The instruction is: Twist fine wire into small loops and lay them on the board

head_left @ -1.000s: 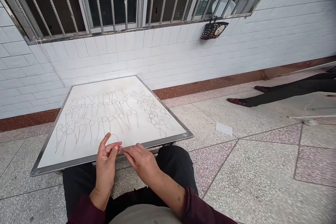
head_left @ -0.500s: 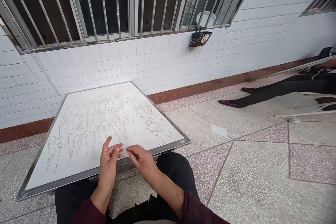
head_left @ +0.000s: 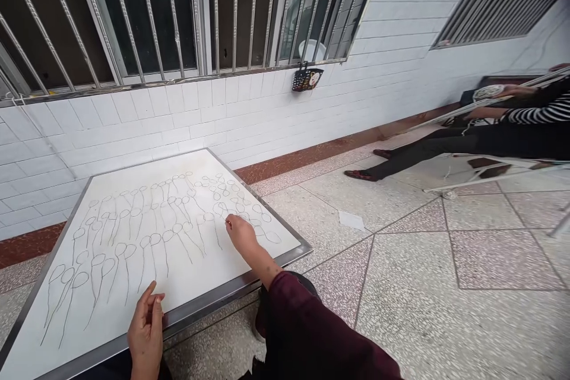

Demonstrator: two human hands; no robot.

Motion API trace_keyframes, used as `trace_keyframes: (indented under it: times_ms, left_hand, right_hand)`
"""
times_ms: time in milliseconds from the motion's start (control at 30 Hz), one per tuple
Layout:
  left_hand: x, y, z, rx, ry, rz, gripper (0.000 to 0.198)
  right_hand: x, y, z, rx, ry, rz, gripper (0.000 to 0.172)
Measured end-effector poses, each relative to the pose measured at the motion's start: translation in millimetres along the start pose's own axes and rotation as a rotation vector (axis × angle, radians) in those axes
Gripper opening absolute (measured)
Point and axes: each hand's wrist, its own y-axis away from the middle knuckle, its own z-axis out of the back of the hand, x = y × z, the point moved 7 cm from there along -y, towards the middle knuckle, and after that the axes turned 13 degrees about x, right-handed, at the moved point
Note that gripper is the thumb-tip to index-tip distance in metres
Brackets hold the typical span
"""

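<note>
A white board [head_left: 187,285] with a grey metal frame lies in front of me, bearing rows of thin dark wire loops [head_left: 121,248] with long tails. Toward its right side is a cluster of smaller wire loops [head_left: 221,178] without long tails. My right hand [head_left: 243,234] reaches over the board beside this cluster, thumb and fingertips pinched together; whatever is between them is too small to make out. My left hand [head_left: 146,329] is at the board's near edge, index finger stretched and thumb apart from it, with nothing visible in it.
A white tiled wall [head_left: 169,122] with a barred window [head_left: 178,18] rises behind the board. A small dark bag [head_left: 306,78] hangs from the window bars. On the floor lies a white sheet [head_left: 351,220]. Another person [head_left: 490,139] sits at the right among pale cords.
My right hand has moved forward from beside my left hand to over the board, near the small loops. My view has turned right, and the hands are now well apart.
</note>
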Motion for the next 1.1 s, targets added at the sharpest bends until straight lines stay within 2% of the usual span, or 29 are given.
trace_keyframes:
  times_ms: [400,600,767,933,1100]
  left_hand:
    - [3,1,-4.9,-0.030,-0.245,0.023,0.062]
    - [-4,6,-10.0,-0.084,-0.221,0.006,0.055]
    - [-7,7,-10.9,-0.078,-0.246,-0.008,0.055]
    - [-6,6,-11.0,-0.064,-0.250,-0.015,0.055]
    - [-3,6,-8.7,-0.067,-0.300,-0.013,0.055]
  right_hand:
    - [-4,-28,-29,0.148,0.117,-0.066,0.018]
    - [-7,-32,-32,0.190,0.164,-0.096,0.020]
    - [-5,-35,-31,0.208,0.185,-0.108,0.016]
    - [-5,-28,-20,0.195,0.169,-0.105,0.016]
    - [-24,1,11,0.105,0.146,-0.141,0.023]
